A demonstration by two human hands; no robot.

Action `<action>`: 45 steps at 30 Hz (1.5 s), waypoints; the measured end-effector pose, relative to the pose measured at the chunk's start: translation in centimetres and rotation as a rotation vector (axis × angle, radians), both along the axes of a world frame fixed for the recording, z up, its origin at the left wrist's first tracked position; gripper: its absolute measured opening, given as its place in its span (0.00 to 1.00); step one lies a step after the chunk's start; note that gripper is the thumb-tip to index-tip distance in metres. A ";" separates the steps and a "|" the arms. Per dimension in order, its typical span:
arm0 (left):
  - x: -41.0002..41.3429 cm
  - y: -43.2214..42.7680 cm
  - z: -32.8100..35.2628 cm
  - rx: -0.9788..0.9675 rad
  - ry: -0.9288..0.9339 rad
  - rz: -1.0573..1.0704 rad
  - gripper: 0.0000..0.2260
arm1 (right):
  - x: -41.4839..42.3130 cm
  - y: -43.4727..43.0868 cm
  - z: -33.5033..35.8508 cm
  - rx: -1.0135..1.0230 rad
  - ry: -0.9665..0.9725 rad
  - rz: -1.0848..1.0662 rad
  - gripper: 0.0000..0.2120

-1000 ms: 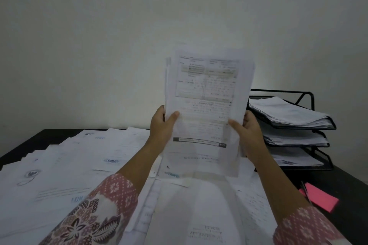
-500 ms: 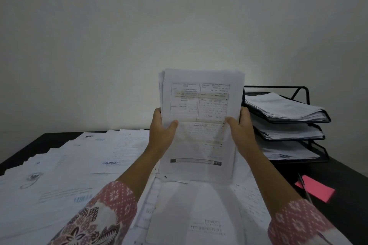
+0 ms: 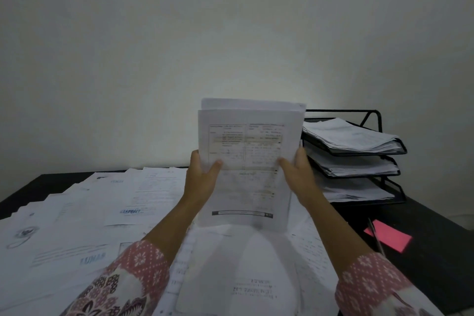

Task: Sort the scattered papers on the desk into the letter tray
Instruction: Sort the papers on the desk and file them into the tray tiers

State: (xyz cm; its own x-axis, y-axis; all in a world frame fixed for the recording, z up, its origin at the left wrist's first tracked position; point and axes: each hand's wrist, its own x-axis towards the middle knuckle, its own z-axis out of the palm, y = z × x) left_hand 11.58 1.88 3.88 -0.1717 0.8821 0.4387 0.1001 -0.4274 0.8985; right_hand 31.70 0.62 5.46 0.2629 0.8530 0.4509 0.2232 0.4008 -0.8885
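I hold a stack of printed papers [image 3: 250,151] upright above the desk. My left hand [image 3: 202,177] grips its left edge with the thumb on the front sheet. My right hand [image 3: 297,174] grips the right edge the same way. The stack's lower edge hangs just over the scattered papers [image 3: 89,213] that cover the dark desk [image 3: 423,277]. A black wire letter tray [image 3: 372,113] with three tiers stands at the back right, right of the held stack; each tier holds a pile of papers.
A pink sticky-note pad [image 3: 388,238] lies on the bare right part of the desk with a dark pen [image 3: 374,236] across it. A plain pale wall rises behind the desk. Patterned pink sleeves cover both forearms.
The held stack has come down lower, its bottom edge closer to the papers on the desk, while both hands keep their grip on its sides.
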 end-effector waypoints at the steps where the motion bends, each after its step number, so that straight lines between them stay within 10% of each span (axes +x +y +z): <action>1: 0.0 0.0 -0.5 -0.031 0.044 0.005 0.10 | 0.1 0.1 -0.4 -0.037 -0.021 -0.001 0.10; 11: 2.2 -0.3 0.1 -0.041 0.166 0.025 0.09 | 2.3 -0.6 -0.5 -0.124 -0.083 -0.072 0.13; 20: 6.5 0.1 3.5 -0.312 0.358 -0.394 0.19 | 11.7 -1.6 4.3 -0.189 0.086 -0.256 0.13; 35: 18.3 1.1 5.4 -0.500 0.180 -0.567 0.10 | 22.1 -3.6 4.2 -0.462 0.186 -0.319 0.12; 45: 24.4 2.7 7.9 -0.582 -0.107 -0.540 0.09 | 23.7 -3.2 4.7 -0.264 0.679 -0.072 0.10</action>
